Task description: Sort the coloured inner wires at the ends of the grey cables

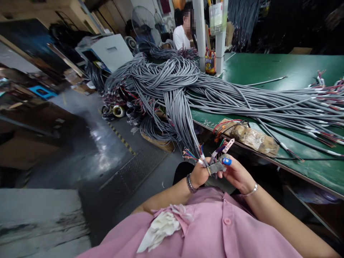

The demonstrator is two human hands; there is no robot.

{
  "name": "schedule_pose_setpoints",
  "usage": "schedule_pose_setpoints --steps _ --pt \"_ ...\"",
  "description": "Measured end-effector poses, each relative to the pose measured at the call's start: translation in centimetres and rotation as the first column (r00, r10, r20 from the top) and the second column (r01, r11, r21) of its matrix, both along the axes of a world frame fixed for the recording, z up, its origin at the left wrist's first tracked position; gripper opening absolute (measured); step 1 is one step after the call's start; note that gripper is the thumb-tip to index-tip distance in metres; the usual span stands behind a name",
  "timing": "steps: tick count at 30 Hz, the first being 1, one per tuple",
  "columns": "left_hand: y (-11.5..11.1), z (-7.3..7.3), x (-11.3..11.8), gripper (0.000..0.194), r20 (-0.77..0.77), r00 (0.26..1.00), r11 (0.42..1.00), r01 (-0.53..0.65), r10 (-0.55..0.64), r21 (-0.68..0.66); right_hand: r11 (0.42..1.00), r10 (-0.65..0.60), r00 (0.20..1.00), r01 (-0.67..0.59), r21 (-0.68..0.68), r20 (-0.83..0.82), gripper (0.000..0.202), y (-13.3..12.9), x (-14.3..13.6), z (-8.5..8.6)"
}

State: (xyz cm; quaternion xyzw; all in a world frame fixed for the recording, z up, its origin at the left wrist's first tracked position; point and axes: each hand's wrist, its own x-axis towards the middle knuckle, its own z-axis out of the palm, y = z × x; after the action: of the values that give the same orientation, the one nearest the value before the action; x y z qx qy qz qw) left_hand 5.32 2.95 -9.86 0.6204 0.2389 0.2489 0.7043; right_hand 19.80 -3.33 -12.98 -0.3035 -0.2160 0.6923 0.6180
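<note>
My left hand (200,174) is closed round the ends of a few grey cables (185,123), whose coloured wires (189,154) fan out above the fingers. Close beside it on the right, my right hand (237,175) is closed, with blue tape (227,161) round a fingertip. Its fingers pinch at a grey strip (217,167) that runs across to the left hand; what exactly they grip is partly hidden. Just above the right fingers show more coloured wires and a pale pink tag-like piece (229,144) with small holes.
A large bundle of grey cables (172,77) lies across the green table (268,66) and hangs over its edge. A wooden block (248,136) rests at the near edge. A person (180,37) sits behind the white post (199,32). A grey cabinet (111,53) stands left.
</note>
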Motion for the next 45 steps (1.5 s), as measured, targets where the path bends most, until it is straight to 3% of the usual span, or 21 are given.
schedule_pose_setpoints --steps 6,12,14,18,22,26,38,45 --pt "0.4 0.1 -0.2 0.045 -0.027 0.999 0.999 0.03 -0.031 -0.011 0.999 -0.003 0.999 0.001 0.042 0.042 0.02 0.9 -0.6 -0.2" --pt "-0.3 -0.9 -0.1 0.039 0.013 0.986 0.986 -0.165 0.165 -0.005 0.986 -0.159 0.986 0.161 -0.034 0.058 0.018 1.3 0.4 0.1" --pt "-0.6 -1.3 0.1 0.038 0.035 0.973 0.974 -0.227 0.226 -0.001 0.976 -0.202 0.979 0.202 -0.08 0.007 0.028 1.5 1.2 0.2" --pt "-0.9 -1.4 0.8 0.035 0.062 0.956 0.958 -0.286 0.288 -0.029 0.984 -0.158 0.987 0.159 -0.08 0.028 0.048 2.1 2.5 1.2" --pt "-1.1 -0.9 1.5 0.034 0.084 0.939 0.943 -0.33 0.333 -0.044 0.98 -0.176 0.974 0.188 -0.073 0.141 0.034 2.5 2.5 2.1" --pt "-1.0 -0.5 1.9 0.038 0.066 0.926 0.928 -0.372 0.372 -0.016 0.967 -0.223 0.966 0.236 -0.098 0.132 0.03 2.3 2.2 2.3" --pt "-0.5 -0.5 2.3 0.039 0.03 0.953 0.953 -0.3 0.301 -0.032 0.936 -0.306 0.952 0.304 -0.179 0.015 0.019 2.2 2.3 1.8" --pt "-0.6 -1.0 1.6 0.04 0.02 0.956 0.956 -0.29 0.291 -0.039 0.951 -0.256 0.966 0.256 -0.171 0.02 0.031 1.5 2.2 2.0"
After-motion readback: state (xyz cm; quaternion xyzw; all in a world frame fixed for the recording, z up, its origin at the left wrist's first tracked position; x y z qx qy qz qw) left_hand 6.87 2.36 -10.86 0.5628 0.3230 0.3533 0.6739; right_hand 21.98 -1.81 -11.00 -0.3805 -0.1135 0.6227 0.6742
